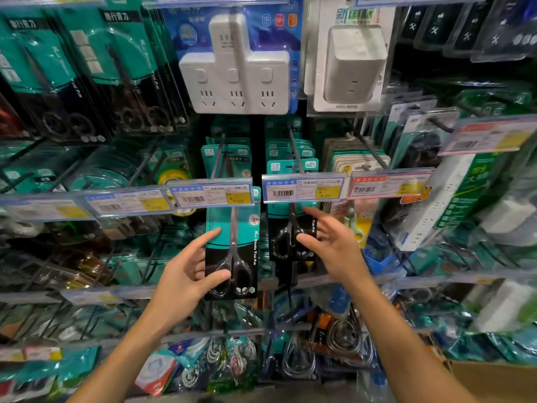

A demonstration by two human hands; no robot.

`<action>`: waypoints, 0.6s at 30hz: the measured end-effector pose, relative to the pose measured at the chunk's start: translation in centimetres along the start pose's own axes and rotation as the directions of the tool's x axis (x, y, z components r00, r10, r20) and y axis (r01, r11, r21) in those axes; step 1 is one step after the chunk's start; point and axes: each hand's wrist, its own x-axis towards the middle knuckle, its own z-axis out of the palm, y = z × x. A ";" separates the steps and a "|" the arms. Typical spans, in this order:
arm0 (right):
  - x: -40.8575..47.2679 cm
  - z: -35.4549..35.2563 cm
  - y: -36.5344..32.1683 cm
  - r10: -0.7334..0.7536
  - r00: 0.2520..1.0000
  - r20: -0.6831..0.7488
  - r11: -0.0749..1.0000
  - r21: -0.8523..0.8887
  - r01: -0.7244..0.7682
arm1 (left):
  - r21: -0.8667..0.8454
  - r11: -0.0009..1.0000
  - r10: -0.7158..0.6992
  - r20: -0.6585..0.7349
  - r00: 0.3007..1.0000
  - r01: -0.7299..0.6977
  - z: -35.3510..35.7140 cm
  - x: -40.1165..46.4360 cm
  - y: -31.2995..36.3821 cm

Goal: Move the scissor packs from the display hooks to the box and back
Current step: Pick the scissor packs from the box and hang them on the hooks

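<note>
A teal and black scissor pack (232, 245) hangs from the middle display hook (217, 158) under a price tag marked 3.50. My left hand (189, 274) holds its lower left edge, thumb on the front and fingers behind. A second, shorter scissor pack (286, 239) hangs on the neighbouring hook (295, 152) to the right. My right hand (331, 245) is beside that pack with fingers spread, the thumb touching its front near the handles. More packs hang behind both. A corner of the cardboard box (494, 382) shows at the bottom right.
Price-tag strips (302, 189) run across the hooks just above my hands. White power adapters (235, 68) hang above. Larger scissor packs (87, 77) fill the upper left. Other packaged goods crowd the racks below and to the right.
</note>
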 end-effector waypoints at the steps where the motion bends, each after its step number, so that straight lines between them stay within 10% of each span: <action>1: 0.3 0.0 0.1 0.003 1.000 -0.006 1.000 0.011 -0.003 | 0.007 1.000 0.001 0.004 1.000 -0.001 0.0 0.0 0.0; 18: 3.2 2.2 -0.9 0.131 0.983 -0.129 0.984 0.135 -0.114 | 0.025 0.999 -0.021 -0.013 1.000 0.021 -1.0 -1.3 0.6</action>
